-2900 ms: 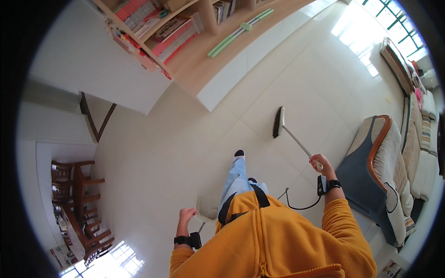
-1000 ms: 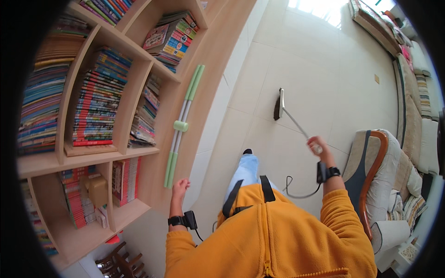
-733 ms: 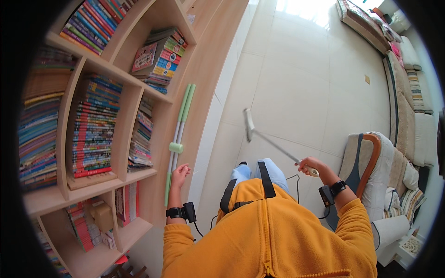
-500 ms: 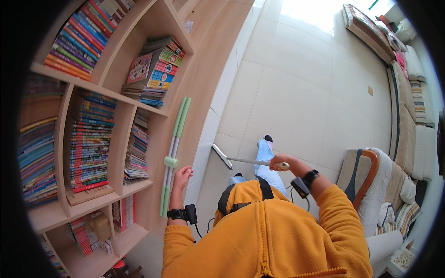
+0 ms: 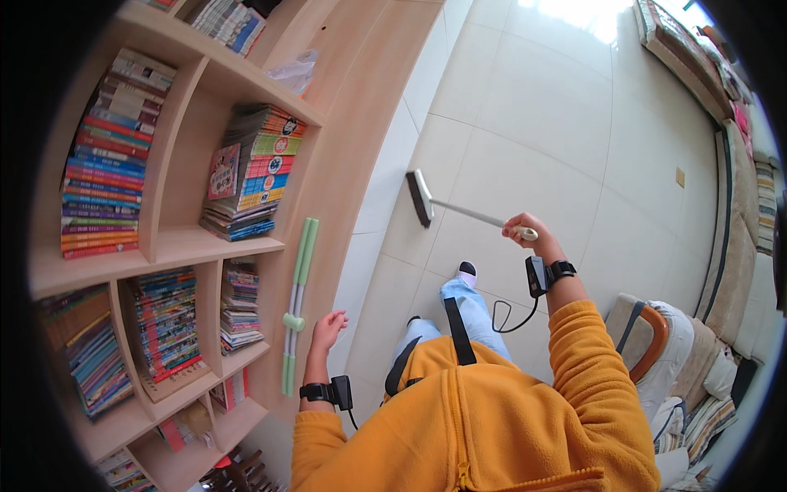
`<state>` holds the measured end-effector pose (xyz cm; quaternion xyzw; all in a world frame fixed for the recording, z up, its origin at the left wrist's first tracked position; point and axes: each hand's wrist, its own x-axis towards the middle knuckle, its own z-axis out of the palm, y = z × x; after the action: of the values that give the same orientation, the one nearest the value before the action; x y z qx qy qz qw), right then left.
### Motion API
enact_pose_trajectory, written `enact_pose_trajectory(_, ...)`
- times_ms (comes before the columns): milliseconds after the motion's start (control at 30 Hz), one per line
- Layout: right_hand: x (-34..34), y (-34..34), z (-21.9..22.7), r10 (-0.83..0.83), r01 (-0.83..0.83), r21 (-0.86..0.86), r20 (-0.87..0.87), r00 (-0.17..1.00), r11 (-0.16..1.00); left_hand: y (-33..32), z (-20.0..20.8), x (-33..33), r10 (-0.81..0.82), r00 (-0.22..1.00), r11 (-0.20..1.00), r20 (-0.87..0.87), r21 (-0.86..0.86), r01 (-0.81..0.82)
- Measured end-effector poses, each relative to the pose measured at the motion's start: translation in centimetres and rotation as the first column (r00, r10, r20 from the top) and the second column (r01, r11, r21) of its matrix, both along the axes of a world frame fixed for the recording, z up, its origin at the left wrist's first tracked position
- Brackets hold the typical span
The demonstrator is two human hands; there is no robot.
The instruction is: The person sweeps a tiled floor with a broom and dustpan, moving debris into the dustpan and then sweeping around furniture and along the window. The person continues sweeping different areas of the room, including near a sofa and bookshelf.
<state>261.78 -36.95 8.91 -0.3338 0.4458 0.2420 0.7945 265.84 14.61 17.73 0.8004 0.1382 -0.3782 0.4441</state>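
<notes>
Broom (image 5: 467, 212) at 2 o'clock, over 1 glossy tiled floor (image 5: 533, 123); contact unclear. 1 smooth wooden bookcase (image 5: 188, 256) fills 9 o'clock, 1 soft fabric sofa (image 5: 738, 221) 3 o'clock; 2 parallel green-ended rods (image 5: 293, 321) lie at 8. The broom's 1 slim straight shaft (image 5: 484, 217) points its bristle head (image 5: 420, 198) between 9 and 10. Right hand (image 5: 525, 228) wraps its fingers round the grip (image 5: 530, 234); left hand (image 5: 328, 330), at 7, holds nothing, fingers loosely bent.

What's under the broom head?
Pale tiles show around the broom head. The patch directly beneath is covered, so any dirt there can't be seen, nor whether the bristles touch the floor. The right hand grips the handle.
</notes>
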Motion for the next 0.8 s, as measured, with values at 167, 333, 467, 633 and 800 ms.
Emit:
enact_pose_trajectory(167, -0.2, -4.4, 2.4, -0.298, 0.298, -0.002, 0.066, 0.952, 0.954, -5.0, 0.8, 5.1, -0.067, 0.998, 0.997, 0.021, 0.035, 0.066)
enact_pose_trajectory(333, -4.4, -7.9, 2.4, -0.416, 0.417, 0.003, 0.074, 0.906, 0.909, -8.6, 0.6, 8.2, -0.106, 0.994, 0.993, 0.029, -0.041, 0.107)
enact_pose_trajectory(467, -6.0, -10.7, 1.7, -0.55, 0.553, 0.049, -0.071, 0.832, 0.831, -9.8, -1.3, 10.8, -0.146, 0.989, 0.987, 0.038, -0.059, 0.148)
enact_pose_trajectory(633, -6.0, -13.0, 4.1, -0.624, 0.614, 0.219, -0.03, 0.781, 0.758, -9.7, -2.9, 16.2, -0.067, 0.998, 0.973, 0.013, -0.222, 0.068)
enact_pose_trajectory(800, -6.0, -12.0, 4.1, -0.641, 0.744, -0.098, 0.442, 0.628, 0.661, -10.3, -4.7, 24.6, -0.035, 0.998, 0.994, 0.046, -0.099, 0.04)
